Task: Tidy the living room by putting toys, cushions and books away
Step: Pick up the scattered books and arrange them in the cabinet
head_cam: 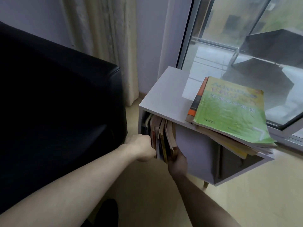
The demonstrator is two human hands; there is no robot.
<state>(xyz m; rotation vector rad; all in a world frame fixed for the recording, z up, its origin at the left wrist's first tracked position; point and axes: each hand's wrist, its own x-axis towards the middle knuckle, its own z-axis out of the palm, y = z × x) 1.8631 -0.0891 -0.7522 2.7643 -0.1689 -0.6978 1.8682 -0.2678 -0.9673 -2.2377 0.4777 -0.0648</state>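
Squeezing upright books (161,138) between left hand (144,149) at nine o'clock and right hand (177,163) at four, both grasping, likely packs them into the shelf (165,95).

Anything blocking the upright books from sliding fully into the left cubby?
Nothing visible. Both hands, left hand and right hand, flank the upright books, already partly inside the shelf's left compartment. Its depth is hidden.

Upright books (162,136) in shelf; stack (229,115) on top, perhaps overhanging.
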